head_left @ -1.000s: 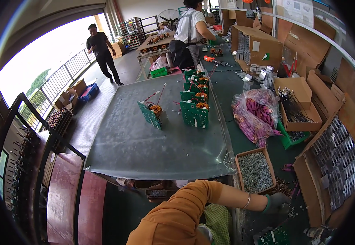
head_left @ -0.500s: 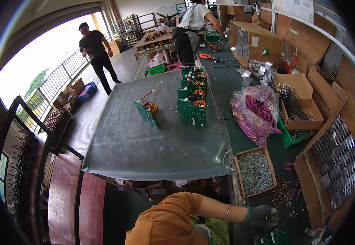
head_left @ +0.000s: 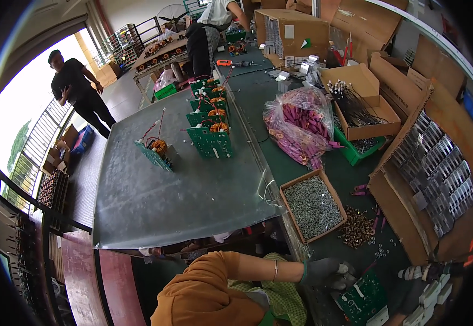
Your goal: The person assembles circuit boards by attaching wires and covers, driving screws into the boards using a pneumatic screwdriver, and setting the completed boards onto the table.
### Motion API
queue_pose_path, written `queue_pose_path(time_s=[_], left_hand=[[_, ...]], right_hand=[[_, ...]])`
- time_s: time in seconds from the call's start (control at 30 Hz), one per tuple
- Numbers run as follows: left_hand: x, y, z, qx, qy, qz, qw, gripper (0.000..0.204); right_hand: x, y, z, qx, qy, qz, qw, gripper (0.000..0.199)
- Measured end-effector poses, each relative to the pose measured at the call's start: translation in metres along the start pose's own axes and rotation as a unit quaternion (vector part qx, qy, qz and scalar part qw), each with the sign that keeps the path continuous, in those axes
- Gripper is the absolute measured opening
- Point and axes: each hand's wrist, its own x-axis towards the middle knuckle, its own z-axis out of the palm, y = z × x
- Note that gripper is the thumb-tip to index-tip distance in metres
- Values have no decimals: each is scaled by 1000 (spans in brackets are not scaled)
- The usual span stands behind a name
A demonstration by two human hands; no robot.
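My left hand point(head_left: 330, 273), in a grey glove with pale fingertips, reaches right from an orange sleeve. Its fingers are curled together beside the upper left edge of a green circuit board point(head_left: 362, 298); what they hold, if anything, is hidden. The board lies at the lower right with a thin lead rising from it. Just beyond the hand are a heap of brass-coloured fittings point(head_left: 356, 228) and loose small washers point(head_left: 381, 252). To the board's right, a tool with a ribbed light tip point(head_left: 412, 273) lies on the bench. I cannot make out my right hand.
A carton of small screws point(head_left: 312, 207) stands beyond my left hand. Behind it sit a bag of pink-sleeved terminals point(head_left: 299, 122) and a carton of metal heat sinks point(head_left: 437, 168). Assembled boards point(head_left: 209, 142) stand on the grey tabletop point(head_left: 187, 201). Two people stand farther off.
The whole view has turned, so the bench slides left and upward and more of the green board shows. My left hand stays by the board, fingers still curled.
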Motion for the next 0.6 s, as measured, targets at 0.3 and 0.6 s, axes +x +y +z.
queue_pose_path(time_s=[0.3,0.6], left_hand=[[-5,-13,-13,28,-19,-6,999,38],[-37,8,22,29,-70,63,995,42]], right_hand=[[-145,-43,-18,60,187,-47,979,36],[47,-7,232,-47,133,-114,983,37]])
